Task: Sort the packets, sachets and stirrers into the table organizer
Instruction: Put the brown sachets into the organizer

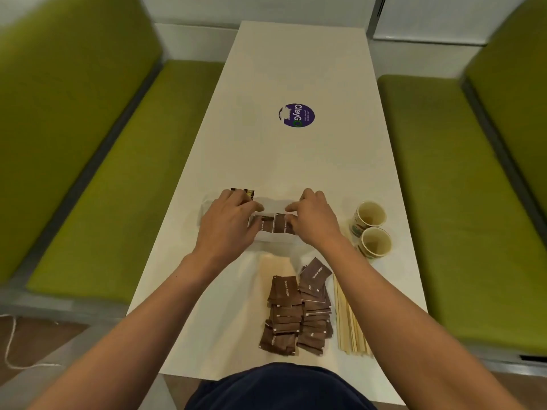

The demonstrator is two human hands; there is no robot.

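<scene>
A translucent white table organizer (276, 240) lies across the middle of the white table (296, 69). Both hands reach over it. My left hand (231, 217) and my right hand (316, 218) have their fingers curled and pinch a small stack of brown sugar packets (276, 224) from either side, inside the organizer's middle compartment. A few dark sachets (247, 193) stand at the organizer's far left end, just behind my left hand. A loose pile of brown sugar packets (297, 309) lies near the table's front edge, with a bundle of wooden stirrers (350, 321) to its right.
Two paper cups (370, 215) (376, 243) stand right of the organizer, close to my right wrist. A round purple sticker (296, 115) is on the far tabletop. Green bench seats (124, 179) (461, 196) flank the table.
</scene>
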